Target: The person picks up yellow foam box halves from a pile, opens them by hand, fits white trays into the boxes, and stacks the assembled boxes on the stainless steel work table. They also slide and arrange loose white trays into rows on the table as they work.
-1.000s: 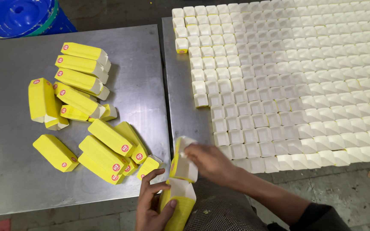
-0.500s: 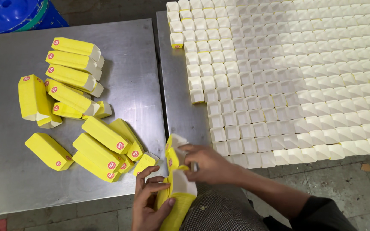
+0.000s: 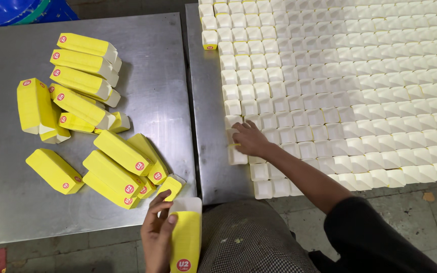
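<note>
the left hand (image 3: 159, 230) grips an open yellow carton (image 3: 185, 237) at the near edge of the left table (image 3: 153, 76), thumb pressed on its white flap. the right hand (image 3: 249, 139) lies on the grid of upright white cartons (image 3: 360, 86) on the right table (image 3: 206, 151), fingers curled over 1 at the grid's left edge. more yellow cartons (image 3: 84, 116) lie loose on the left table.

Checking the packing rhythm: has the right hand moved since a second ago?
Yes. The right hand has gone from the yellow carton at the table edge, up and right, onto the grid of open white boxes.
</note>
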Available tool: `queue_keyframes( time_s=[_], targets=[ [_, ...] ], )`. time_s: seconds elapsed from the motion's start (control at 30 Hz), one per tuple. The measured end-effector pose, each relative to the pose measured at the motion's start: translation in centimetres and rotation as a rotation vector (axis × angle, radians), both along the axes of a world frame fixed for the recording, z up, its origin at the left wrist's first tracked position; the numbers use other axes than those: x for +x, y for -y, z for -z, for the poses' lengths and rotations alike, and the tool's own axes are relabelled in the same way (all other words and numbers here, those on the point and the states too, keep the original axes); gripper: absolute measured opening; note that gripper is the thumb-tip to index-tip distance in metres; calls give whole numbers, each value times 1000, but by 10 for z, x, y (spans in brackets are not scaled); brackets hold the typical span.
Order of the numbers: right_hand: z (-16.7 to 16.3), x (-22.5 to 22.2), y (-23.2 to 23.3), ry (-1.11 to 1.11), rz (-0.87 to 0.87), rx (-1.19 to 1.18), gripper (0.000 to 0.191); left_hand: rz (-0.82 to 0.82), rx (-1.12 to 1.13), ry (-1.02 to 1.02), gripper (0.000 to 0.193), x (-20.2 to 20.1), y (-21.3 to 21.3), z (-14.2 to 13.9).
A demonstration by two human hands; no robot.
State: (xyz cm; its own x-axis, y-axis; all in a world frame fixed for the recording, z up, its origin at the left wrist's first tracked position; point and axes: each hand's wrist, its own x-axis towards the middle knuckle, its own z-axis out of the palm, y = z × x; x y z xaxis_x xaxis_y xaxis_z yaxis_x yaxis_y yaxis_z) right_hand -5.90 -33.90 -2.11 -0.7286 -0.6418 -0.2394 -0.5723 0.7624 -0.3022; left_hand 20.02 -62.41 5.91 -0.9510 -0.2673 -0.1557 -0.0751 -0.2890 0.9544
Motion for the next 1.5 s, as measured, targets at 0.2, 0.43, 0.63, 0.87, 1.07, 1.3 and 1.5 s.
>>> queue_keyframes(
  time_s=[0.2, 0.43, 0.63, 0.87, 1.07, 1.3, 1.5],
  targets=[
    [34, -8, -5, -60, -64, 223, 20, -19, 162, 256, 55, 18, 10, 24],
    [13, 2, -7, -80, -95, 282, 26, -16, 189, 320, 60, 20, 0, 19],
    [-81, 71, 31, 614, 21, -745, 24, 206, 61, 175, 50, 9, -6, -5],
    [-168, 149, 31, 1201, -9, -816, 18, 533, -238, -142, 44, 8, -8, -34],
    [-172, 166, 30, 1263, 104, -933, 24, 573, -109, -136, 43, 17, -7, -39],
    [-165, 192, 44, 431, 500, -830, 11, 408, -162, 114, 42, 34, -3, -41],
    [-158, 200, 67, 392, 372, -686, 16, 501, -257, 12, 44, 35, 21, -54]
  ],
)
